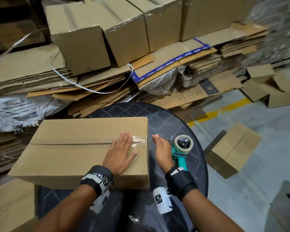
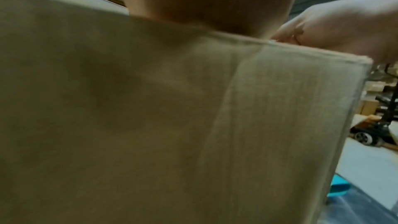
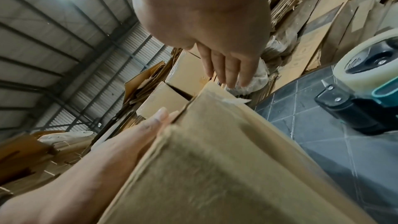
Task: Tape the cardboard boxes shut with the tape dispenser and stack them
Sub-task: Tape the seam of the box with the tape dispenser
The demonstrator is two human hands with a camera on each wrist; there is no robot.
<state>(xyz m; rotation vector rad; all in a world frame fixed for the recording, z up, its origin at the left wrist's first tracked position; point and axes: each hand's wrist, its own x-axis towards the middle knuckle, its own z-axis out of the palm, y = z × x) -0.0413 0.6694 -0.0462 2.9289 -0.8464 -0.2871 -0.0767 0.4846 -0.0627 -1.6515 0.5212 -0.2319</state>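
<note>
The cardboard box (image 1: 84, 148) lies on the round black table (image 1: 172, 124) with its flaps closed. The left hand (image 1: 120, 152) presses flat on top, fingers straight, likely to hold the flaps down over the short strip of clear tape (image 1: 139, 141) at the seam's right end. The right hand (image 1: 161, 150), fingers straight and holding nothing, hangs just beside the box's right edge, seemingly to smooth the tape down the side. The tape dispenser (image 1: 181, 150) lies on the table beside it.

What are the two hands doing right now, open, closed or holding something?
Left hand: open, fingers flat on the cardboard box top.
Right hand: open, fingers straight beside the box's end, holding nothing; tape dispenser lies ungripped.
</note>
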